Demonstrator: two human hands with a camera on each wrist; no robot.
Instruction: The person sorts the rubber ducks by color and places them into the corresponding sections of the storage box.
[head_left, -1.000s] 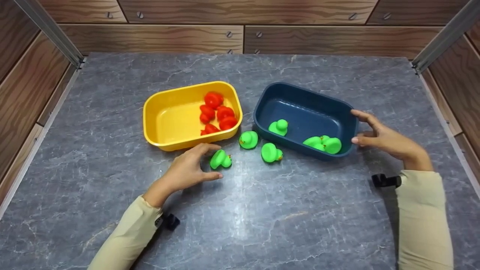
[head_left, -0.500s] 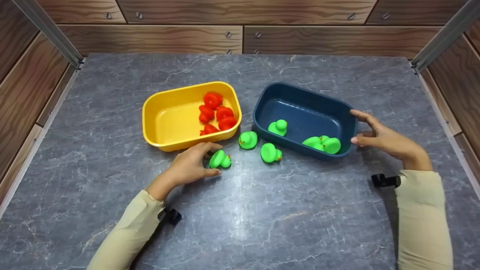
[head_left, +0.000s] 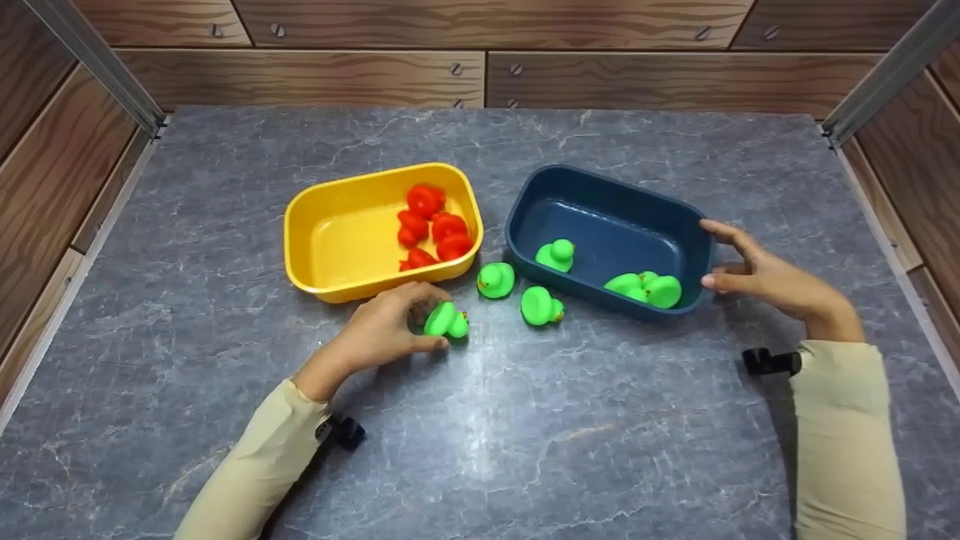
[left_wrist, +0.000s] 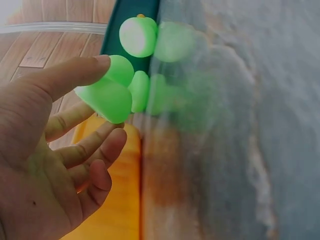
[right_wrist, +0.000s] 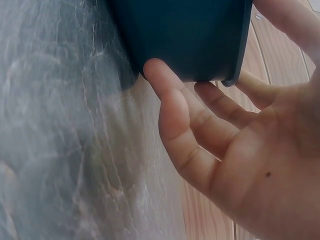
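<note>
My left hand [head_left: 379, 334] pinches a green rubber duck [head_left: 442, 321] between thumb and fingers, just in front of the yellow bin [head_left: 330, 289]. In the left wrist view the thumb lies along the held duck [left_wrist: 112, 97], and the index finger is partly hidden behind it. Two more green ducks, one upright [head_left: 496, 280] and one tipped over [head_left: 536, 306], are on the table between the bins. At the right end of the dark blue bin [head_left: 607, 191], my right hand [head_left: 784, 281] touches the end wall with spread fingertips [right_wrist: 157, 70].
Several red ducks [head_left: 450, 225] lie at the right side of the yellow bin. Inside the blue bin are several green ducks [head_left: 555, 255]. The grey marbled table [head_left: 562, 450] has wood-patterned walls [head_left: 360, 75] at its back and sides.
The left hand has closed in on the nearest green duck and now pinches it; the duck has shifted slightly right. The right hand and both bins stay as they were.
</note>
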